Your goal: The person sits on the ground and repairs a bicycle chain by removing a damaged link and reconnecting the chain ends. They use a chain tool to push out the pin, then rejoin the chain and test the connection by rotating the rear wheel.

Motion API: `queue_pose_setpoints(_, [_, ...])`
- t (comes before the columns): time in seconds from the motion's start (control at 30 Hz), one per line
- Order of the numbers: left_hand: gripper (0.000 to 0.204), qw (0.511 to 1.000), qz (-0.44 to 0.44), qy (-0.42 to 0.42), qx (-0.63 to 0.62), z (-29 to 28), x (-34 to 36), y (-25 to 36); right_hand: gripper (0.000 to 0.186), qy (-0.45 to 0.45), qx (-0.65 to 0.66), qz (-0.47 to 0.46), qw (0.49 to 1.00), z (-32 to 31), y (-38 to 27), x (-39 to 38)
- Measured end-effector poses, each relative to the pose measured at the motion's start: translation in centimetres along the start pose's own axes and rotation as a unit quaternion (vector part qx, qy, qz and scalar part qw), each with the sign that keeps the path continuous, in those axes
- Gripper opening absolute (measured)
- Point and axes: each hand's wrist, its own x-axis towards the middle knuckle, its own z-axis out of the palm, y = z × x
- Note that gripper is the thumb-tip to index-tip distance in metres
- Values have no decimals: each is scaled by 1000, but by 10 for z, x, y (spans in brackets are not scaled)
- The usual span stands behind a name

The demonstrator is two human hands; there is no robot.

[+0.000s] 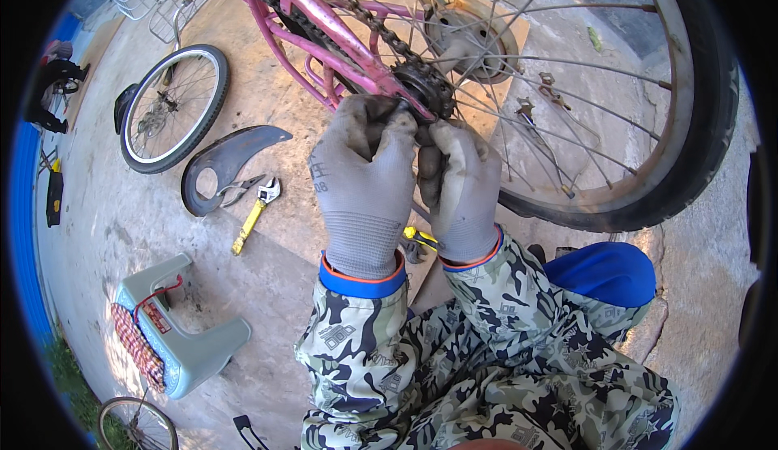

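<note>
Both my hands wear grey gloves and meet at the axle end of a pink bicycle frame (324, 16), beside the dark sprocket (425, 87). My left hand (366, 166) has its thumb and fingers pinched together at the frame's tip. Close on its right, my right hand (463, 178) is curled with the thumb against its fingers, near the same tip. Whatever small part is between the fingers is hidden. A greasy chain (369, 20) runs along the frame to the sprocket. The spoked wheel, with its black tyre (701, 146), stands to the right of my hands.
An adjustable wrench (258, 213), pliers (241, 190) and a curved dark guard (215, 158) lie left of my hands. Another yellow-handled tool (419, 241) lies below them. Farther left are a loose wheel (174, 109) and a pale stool (174, 328) on its side. Metal parts (535, 117) show behind the spokes.
</note>
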Motion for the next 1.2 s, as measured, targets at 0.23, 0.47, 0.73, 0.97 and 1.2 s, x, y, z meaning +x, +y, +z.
queue_pose_setpoints(0.23, [14, 1000, -22, 0, 13, -1, -2, 3, 33, -46, 145, 169, 974, -4, -1, 2])
queue_pose_setpoints(0.47, [14, 1000, 4, -14, -20, -3, 1, -2, 19, -20, -39, -65, 997, 0, 6, -2])
queue_pose_setpoints(0.73, [14, 1000, 12, -20, -6, -2, 2, -1, 19, -31, 3, -26, 999, -3, 1, -2])
queue_pose_setpoints(0.97, [15, 1000, -18, -20, -13, -3, 0, 3, 36, -49, 17, 19, 998, -4, 15, 1])
queue_pose_setpoints(1.2, [17, 1000, -13, -22, 16, -5, 3, 2, 31, -15, 16, -40, 999, -5, 20, -4])
